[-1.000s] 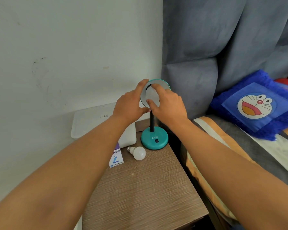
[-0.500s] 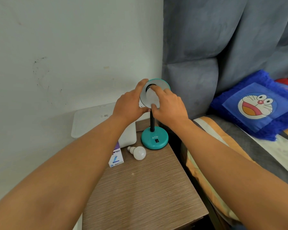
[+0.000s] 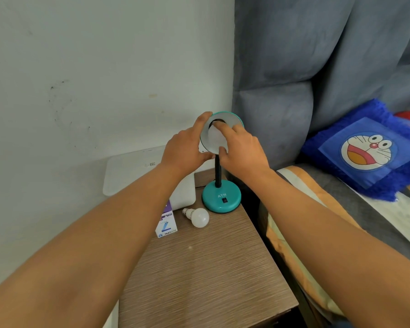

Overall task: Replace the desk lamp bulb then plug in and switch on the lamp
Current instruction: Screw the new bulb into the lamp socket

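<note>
The left hand (image 3: 187,150) grips the rim of the teal lamp's shade (image 3: 234,119) while the right hand (image 3: 243,150) closes its fingers around the bulb (image 3: 214,138) inside it. This looks like the bulb-swapping step; whether it is being loosened or tightened cannot be told. A second bulb (image 3: 199,217) lies on the tabletop (image 3: 206,268) below both hands, beside a small box (image 3: 166,227); plugging in comes later.

A teal desk lamp (image 3: 221,197) is stood below both hands, its shade (image 3: 232,119) gripped between them; a white bulb (image 3: 199,217) is laid beneath the left wrist.

Teal lamp base (image 3: 221,197), white loose bulb (image 3: 199,217), brown wood-grain table (image 3: 206,275), blue cartoon-print pillow (image 3: 367,150).
</note>
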